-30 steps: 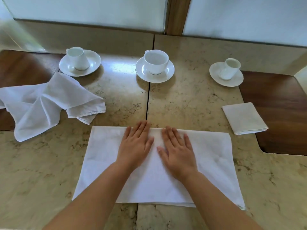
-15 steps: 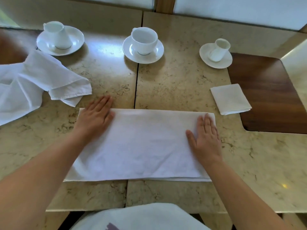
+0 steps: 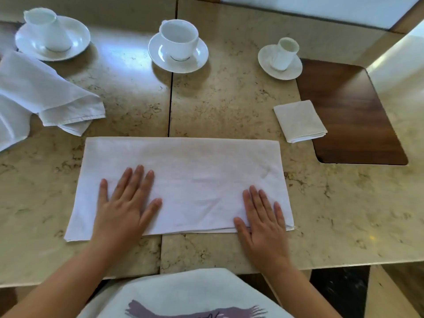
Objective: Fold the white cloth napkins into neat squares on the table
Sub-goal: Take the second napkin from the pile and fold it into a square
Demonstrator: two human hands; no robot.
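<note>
A white rectangular folded cloth napkin [image 3: 183, 180] is pressed by the flat, open left hand [image 3: 124, 210] and right hand [image 3: 263, 223]; at twelve o'clock, a white porcelain cup [image 3: 179, 39] is seen empty.

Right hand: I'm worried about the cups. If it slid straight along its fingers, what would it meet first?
The right hand points up and slightly left over the napkin; past its far edge lies bare table, then probably the middle cup.
</note>
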